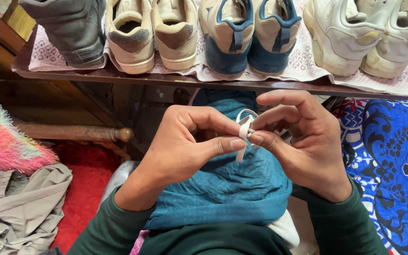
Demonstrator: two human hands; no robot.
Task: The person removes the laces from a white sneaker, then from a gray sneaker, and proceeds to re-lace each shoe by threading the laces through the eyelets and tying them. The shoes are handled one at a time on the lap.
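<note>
1. Left hand (185,141): curled nearly closed, thumb and forefinger pinching thin white flat lace (244,131), loop end up.
2. Right hand (303,139): half-closed, fingertips pinched on same lace from 3 o'clock.
3. Lace held between both hands above teal textured fabric item (227,184) in lap, 6 o'clock of grip.
4. Row of shoes on dark wooden shelf (166,80) at 12 o'clock.
5. Risk, judged: small pinch area, so lace could slip free or loop collapse if either grip eases.
</note>
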